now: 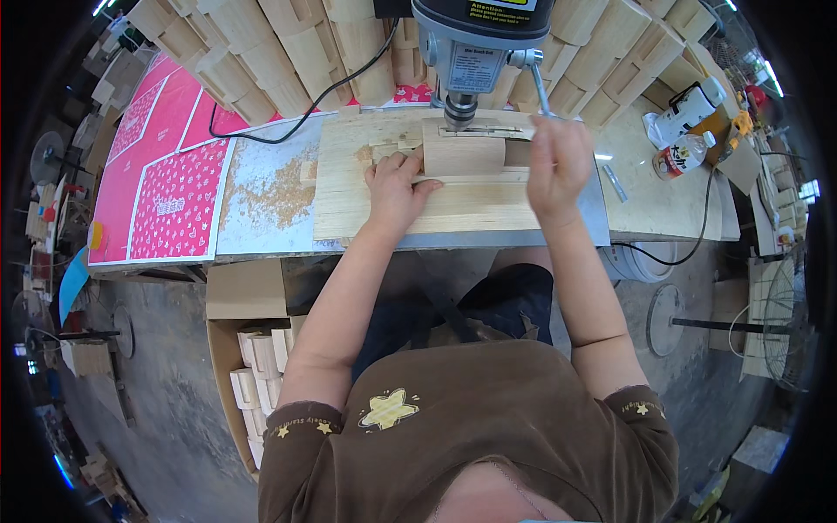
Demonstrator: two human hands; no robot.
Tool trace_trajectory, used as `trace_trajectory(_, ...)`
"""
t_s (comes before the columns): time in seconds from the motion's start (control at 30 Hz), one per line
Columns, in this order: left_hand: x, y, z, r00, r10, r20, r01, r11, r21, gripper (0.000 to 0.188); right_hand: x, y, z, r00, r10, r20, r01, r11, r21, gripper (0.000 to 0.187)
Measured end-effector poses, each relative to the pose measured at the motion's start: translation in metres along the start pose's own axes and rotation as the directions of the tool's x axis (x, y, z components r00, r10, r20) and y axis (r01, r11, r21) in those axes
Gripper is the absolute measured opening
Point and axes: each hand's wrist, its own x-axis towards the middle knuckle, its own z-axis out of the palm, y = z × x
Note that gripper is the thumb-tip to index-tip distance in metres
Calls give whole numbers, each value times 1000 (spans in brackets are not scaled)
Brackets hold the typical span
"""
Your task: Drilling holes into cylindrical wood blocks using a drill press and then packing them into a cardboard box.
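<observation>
- A brown cloth T-shirt [488,410] carries a pale yellow star print, with smaller stars and fine lettering on its cuffs.
- Below the table's near edge, an open brown cardboard box [247,290] holds rounded pale wooden pieces [259,350] on the grey, stained floor [166,383].
- A flat, straight-grained pale wooden board [436,218] lies on the worktable.
- The left hand [401,185] rests on this board, fingers bent and slightly apart, set against the left side of a smooth pale wooden block [465,155] rather than wrapped around it.
- That block sits on the board, beneath the ribbed metal chuck [459,110]; whether a bit touches it cannot be told.
- The right hand [558,166], slightly blurred, curls around the lower end of a slim grey metal lever [540,85].
- Left, pink sheeting with white patterns and lettering [179,196] adjoins a pale surface strewn with tan sawdust [275,196].
- Right stands a clear plastic bottle with a red printed label [682,159].
- The drill press [484,39] bears a pale text plate and a black-and-yellow warning label.
- Behind it rise columns of rounded wooden pieces [288,44].
- Pedestal fans [776,318] flank the cluttered workshop.
</observation>
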Motion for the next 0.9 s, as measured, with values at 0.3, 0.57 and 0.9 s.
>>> trace_trajectory(0.3, 13, 14, -2, 994, -102, 33, 106, 978, -181, 56, 167, 29, 21, 932, 344, 111, -324, 931, -165, 35)
trace_trajectory(0.57, 11, 9, 1, 989, -146, 0, 137, 929, -345, 44, 75, 44, 6, 761, 372, 532, -485, 870, 86, 27)
trace_trajectory(0.9, -17, -29, -58, 975, 45, -215, -101, 962, -256, 34, -24, 48, -9, 696, 118, 708, -3, 987, -161, 31)
